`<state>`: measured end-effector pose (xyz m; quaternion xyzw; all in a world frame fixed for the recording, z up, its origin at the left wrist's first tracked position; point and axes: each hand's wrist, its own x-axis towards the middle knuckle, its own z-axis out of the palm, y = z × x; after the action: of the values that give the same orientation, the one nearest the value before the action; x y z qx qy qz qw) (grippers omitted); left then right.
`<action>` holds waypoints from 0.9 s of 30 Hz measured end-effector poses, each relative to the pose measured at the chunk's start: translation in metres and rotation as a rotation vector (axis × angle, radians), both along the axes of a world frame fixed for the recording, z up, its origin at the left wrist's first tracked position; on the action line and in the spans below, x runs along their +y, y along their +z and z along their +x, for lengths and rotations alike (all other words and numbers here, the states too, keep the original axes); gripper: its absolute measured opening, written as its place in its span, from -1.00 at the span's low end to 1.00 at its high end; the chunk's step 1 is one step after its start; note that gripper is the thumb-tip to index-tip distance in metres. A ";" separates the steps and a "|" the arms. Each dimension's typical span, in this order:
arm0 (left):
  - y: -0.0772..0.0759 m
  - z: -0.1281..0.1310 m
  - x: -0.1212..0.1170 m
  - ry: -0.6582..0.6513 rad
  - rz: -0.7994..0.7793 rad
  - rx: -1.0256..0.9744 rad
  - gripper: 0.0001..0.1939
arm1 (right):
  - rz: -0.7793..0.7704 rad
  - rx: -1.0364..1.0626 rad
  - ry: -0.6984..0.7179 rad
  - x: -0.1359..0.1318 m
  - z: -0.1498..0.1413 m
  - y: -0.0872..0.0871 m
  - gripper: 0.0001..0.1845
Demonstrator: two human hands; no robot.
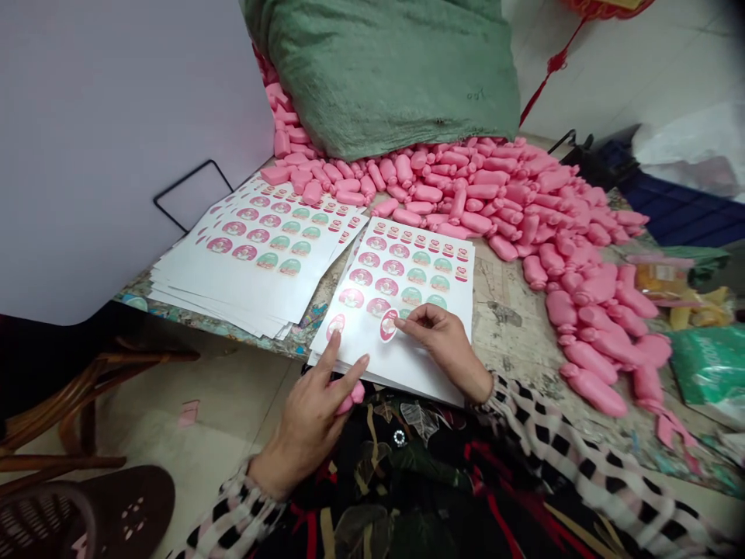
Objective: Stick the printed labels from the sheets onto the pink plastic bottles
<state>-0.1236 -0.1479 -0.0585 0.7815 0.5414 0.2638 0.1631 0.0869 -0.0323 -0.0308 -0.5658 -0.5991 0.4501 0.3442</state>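
While a stack of label sheets (244, 293) lies left of the front sticker sheet (372, 355), the left hand (307, 428) curls around a pink bottle (351, 398) below it, forefinger extended; the right hand (439, 347) pinches a peeled oval label (389, 324) on it, more bottles (494, 203) heaped to its right.

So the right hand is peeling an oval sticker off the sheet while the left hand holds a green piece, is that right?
Not quite: the head view shows the piece in the left hand is pink, not green. The right hand is peeling the oval sticker off the sheet, as you said.
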 end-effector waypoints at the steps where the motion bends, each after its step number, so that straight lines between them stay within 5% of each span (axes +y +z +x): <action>1: 0.002 -0.002 -0.002 0.025 0.032 -0.063 -0.42 | -0.030 0.054 -0.009 0.000 0.003 -0.002 -0.66; 4: 0.016 -0.001 -0.003 0.218 -0.021 -0.363 -0.53 | -0.048 0.143 -0.016 0.000 0.006 0.000 -0.66; 7: 0.039 0.013 0.011 0.389 -0.397 -0.931 -0.64 | -0.017 0.171 -0.009 -0.002 0.004 0.015 -0.67; 9: 0.053 0.026 0.027 0.341 -0.685 -1.381 -0.55 | 0.021 0.162 0.003 -0.006 0.002 0.029 -0.69; 12: 0.063 0.044 0.050 0.233 -0.974 -1.723 -0.58 | 0.072 0.134 0.065 -0.014 0.001 0.048 -0.71; 18: 0.064 0.063 0.067 0.174 -1.101 -1.720 -0.57 | 0.115 0.034 0.174 -0.024 0.006 0.056 -0.74; 27: 0.060 0.066 0.070 0.181 -1.054 -1.685 -0.55 | 0.193 -0.039 0.208 -0.025 0.007 0.045 -0.78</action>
<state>-0.0577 -0.0779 0.0012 0.1231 0.3544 0.4696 0.7992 0.0941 -0.0569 0.0141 -0.4735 -0.7015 0.4126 0.3368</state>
